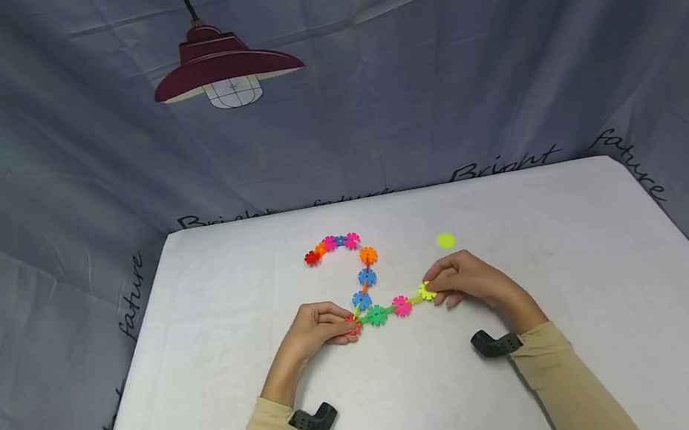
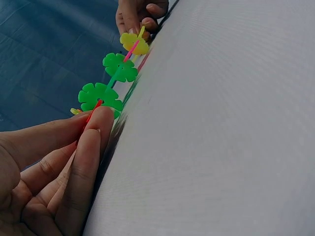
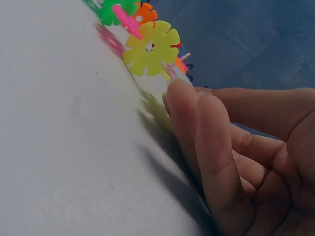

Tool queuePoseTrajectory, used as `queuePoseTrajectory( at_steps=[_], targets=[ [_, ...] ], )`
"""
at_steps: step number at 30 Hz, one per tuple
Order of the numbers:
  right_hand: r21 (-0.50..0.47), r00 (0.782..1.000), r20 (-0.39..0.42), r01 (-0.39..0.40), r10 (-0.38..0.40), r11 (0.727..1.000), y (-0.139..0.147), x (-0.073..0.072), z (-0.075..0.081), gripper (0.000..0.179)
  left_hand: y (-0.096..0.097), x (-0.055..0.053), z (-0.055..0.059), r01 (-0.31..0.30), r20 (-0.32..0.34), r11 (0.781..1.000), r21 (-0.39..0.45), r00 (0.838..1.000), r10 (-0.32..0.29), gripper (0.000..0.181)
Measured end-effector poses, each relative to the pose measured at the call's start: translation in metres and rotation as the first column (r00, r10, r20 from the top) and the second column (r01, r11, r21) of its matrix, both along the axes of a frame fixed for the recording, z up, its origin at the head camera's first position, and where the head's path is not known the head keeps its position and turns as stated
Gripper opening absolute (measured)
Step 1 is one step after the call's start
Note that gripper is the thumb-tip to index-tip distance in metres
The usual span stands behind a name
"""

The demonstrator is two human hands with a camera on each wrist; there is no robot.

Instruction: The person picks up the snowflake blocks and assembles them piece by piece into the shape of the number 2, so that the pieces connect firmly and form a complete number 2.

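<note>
A chain of colourful interlocking plastic snowflake discs curves over the white table, its pieces slotted edge to edge. My left hand (image 1: 316,326) pinches a red disc (image 1: 353,328) at the chain's near bend, between thumb and fingers. From there a green disc (image 1: 377,315) and a pink disc (image 1: 402,306) lead right to a yellow disc (image 1: 425,292) at the end. My right hand (image 1: 468,278) pinches yellow plastic there. In the right wrist view a flat yellow disc (image 3: 152,48) stands just beyond the fingertips, which hide most of what they hold.
A loose yellow disc (image 1: 446,240) lies on the white table (image 1: 592,243) beyond my right hand. The chain's far part runs by blue discs (image 1: 367,277) and an orange disc (image 1: 368,255) to a red disc (image 1: 312,258). A grey printed curtain (image 1: 369,113) hangs behind the table.
</note>
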State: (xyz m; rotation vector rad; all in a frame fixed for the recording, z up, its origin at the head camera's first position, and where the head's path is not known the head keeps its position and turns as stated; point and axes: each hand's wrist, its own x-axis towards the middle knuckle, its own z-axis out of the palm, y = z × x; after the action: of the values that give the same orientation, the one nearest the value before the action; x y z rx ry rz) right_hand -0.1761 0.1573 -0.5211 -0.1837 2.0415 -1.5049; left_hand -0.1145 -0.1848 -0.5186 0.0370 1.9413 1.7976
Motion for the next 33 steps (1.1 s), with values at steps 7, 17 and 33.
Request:
queuePoseTrajectory(
  at_steps=[7, 17, 33],
  targets=[
    [-0.025, 0.999, 0.034, -0.017, 0.018, 1.0, 0.005, 0.0, 0.0, 0.035, 0.001, 0.0, -0.001, -0.009, 0.008, 1.0, -0.004, 1.0, 0.009, 0.026],
    [-0.096, 0.993, 0.055, -0.096, 0.101, 0.991, -0.001, 0.002, 0.001, 0.034, 0.001, 0.0, -0.001, -0.016, 0.005, 1.0, -0.003, 1.0, 0.016, 0.025],
    [-0.155, 0.999, 0.024, -0.031, 0.036, 0.987, -0.006, 0.0, -0.002, 0.033, 0.001, 0.001, -0.001, -0.009, -0.014, 1.0, -0.019, 1.0, 0.009, 0.024]
  ],
)
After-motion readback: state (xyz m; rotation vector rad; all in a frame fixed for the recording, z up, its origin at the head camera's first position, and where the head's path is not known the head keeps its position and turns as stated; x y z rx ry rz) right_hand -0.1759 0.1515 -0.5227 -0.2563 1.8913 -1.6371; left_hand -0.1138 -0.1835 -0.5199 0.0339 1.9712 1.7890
